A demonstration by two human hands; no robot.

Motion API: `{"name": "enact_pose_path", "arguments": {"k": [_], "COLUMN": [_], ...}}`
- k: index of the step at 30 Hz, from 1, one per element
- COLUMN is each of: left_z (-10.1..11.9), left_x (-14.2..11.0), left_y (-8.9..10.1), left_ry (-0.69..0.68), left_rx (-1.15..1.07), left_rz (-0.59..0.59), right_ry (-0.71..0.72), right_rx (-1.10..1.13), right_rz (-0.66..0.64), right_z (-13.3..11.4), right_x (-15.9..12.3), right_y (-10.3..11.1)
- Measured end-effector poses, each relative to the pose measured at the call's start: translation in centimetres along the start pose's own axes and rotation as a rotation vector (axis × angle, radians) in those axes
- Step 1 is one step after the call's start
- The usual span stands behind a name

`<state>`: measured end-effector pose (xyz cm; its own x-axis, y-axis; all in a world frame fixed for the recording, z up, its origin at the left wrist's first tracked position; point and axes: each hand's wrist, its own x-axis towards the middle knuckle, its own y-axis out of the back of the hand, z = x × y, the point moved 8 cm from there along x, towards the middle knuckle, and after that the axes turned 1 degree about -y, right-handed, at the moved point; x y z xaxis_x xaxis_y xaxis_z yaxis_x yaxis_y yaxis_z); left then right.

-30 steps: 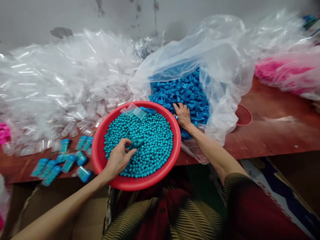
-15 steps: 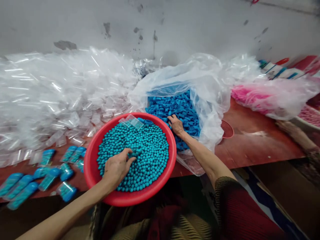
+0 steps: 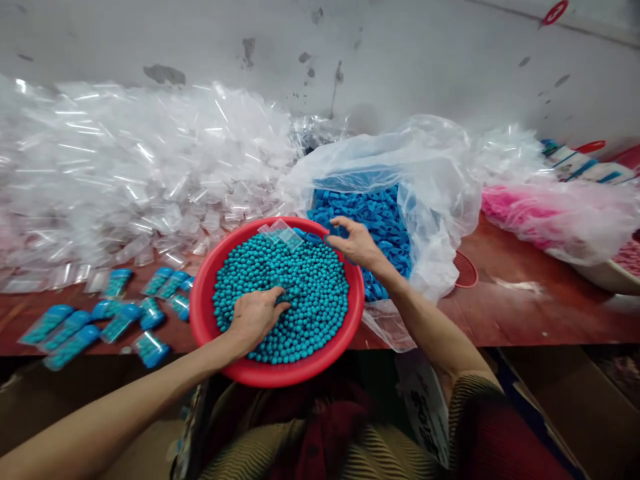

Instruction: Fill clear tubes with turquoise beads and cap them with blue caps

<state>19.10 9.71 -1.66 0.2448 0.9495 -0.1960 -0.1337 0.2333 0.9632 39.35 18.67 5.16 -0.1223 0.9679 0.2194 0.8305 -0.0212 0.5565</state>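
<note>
A red basin [image 3: 201, 333] full of small turquoise beads [image 3: 305, 327] stands in front of me. Over the beads, my left hand [image 3: 257, 319] has its fingers curled and thumb close to them; whatever is between the fingertips blends into the beads. My right hand [image 3: 356, 243] is at the basin's right rim, fingers bent together with a bit of blue, apparently a cap, at the tips. Behind it, a clear plastic bag [image 3: 440, 200] lies open around many blue caps [image 3: 360, 207]. Two empty clear containers [image 3: 286, 235] and a few loose blue caps rest on the beads at the far rim.
Clear plastic containers [image 3: 150, 160] are heaped at the back left. Several bead-filled containers with blue caps [image 3: 120, 320] lie on the red-brown table [image 3: 510, 300]. A small red basket [image 3: 465, 270] and a bag of pink pieces [image 3: 530, 210] are to the right.
My right hand has lifted out of the blue caps and come to the basin's rim. My left hand stays over the beads. The view has shifted, so the scene sits farther right.
</note>
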Motion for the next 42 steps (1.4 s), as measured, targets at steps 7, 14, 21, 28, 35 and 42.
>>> {"name": "enact_pose_path", "arguments": {"k": [7,14,21,28,35,42], "left_z": [-0.4,-1.3,-1.1,-1.1,-1.2,-0.8], "left_x": [0.4,0.6,0.7,1.0,1.1,0.7], "left_y": [0.0,-0.2,-0.2,-0.4,-0.2,-0.9], "left_ry": [-0.067,-0.076,-0.101,-0.081,-0.105,-0.043], "left_rx": [-0.257,-0.423,-0.461,-0.611,-0.733,-1.053], "left_rz": [0.047,0.036,-0.002,-0.014,0.027,-0.153], "right_ry": [0.08,0.092,0.127,0.27,0.468,0.437], "right_rx": [-0.342,-0.461,-0.917,-0.976,-0.975,-0.797], "right_rz": [-0.054,-0.071,-0.421,-0.285,-0.291,-0.422], "right_z": [0.5,-2.2,-3.0,-2.9,-4.0,-4.9], "right_x": [-1.4,-4.0,-4.9,-4.4,-5.5,-6.9], "right_y": [-3.7,-2.2,-8.5,-8.6,-8.9,-9.7]}}
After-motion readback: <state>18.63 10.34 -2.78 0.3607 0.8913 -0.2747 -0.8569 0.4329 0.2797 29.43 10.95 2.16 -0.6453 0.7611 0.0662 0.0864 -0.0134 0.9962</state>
